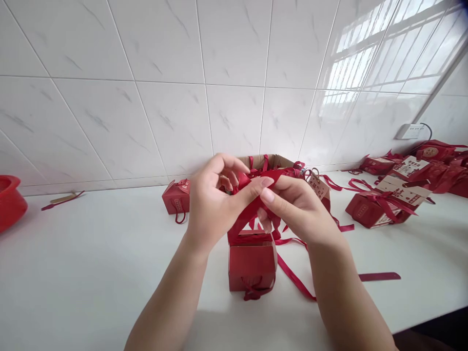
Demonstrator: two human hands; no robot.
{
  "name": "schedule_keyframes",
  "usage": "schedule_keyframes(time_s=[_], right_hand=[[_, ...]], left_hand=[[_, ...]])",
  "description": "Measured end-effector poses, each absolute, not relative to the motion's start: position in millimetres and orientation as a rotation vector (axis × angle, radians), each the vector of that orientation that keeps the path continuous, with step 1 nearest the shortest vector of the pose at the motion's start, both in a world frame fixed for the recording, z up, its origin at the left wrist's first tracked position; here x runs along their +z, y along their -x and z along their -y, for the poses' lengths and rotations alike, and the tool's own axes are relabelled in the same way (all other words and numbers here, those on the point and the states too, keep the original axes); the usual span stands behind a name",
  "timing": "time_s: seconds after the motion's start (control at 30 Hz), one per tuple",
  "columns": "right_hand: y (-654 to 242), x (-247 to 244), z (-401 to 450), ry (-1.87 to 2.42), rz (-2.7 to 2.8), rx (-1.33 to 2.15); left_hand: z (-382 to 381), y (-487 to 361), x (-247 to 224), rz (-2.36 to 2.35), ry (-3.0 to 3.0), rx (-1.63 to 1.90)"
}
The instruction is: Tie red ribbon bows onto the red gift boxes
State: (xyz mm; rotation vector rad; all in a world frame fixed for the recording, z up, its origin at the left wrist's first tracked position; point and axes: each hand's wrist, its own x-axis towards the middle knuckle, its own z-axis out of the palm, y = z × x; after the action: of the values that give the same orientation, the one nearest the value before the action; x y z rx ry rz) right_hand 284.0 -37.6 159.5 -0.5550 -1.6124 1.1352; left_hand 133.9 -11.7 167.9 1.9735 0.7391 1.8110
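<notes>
Both my hands are raised over the middle of the white table, close together, with a wide red ribbon [245, 214] pinched between them. My left hand [217, 200] grips it between thumb and fingers. Opposite, my right hand [296, 204] has its thumb and forefinger closed on the same ribbon. Just below stands a small red gift box [251, 265] with a cord handle hanging at its front. Part of its top is hidden behind the ribbon and my fingers.
Behind my hands is a cardboard carton [281, 162] with red ribbons. Another red box [176, 197] stands left of it. Tagged, ribbon-tied boxes [376, 207] crowd the right. A red basin [10, 202] sits at the far left. A dark red strip [380, 277] lies near my right forearm.
</notes>
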Motion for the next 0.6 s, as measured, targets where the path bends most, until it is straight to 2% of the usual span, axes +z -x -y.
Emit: schedule_keyframes(time_s=[0.07,0.27,0.6], right_hand=[[-283.6,158.7,33.6,0.546,1.584,1.205],[-283.7,154.6,20.9,0.444,1.511,1.412],[-281.9,154.7,15.4,0.485,1.390,1.531]], left_hand=[[8.9,-134.0,165.5,-0.796,-2.017,1.811],[-1.2,-133.7,160.8,-0.667,-2.258,2.216],[-2.6,-121.7,166.3,-0.635,-2.333,1.951]])
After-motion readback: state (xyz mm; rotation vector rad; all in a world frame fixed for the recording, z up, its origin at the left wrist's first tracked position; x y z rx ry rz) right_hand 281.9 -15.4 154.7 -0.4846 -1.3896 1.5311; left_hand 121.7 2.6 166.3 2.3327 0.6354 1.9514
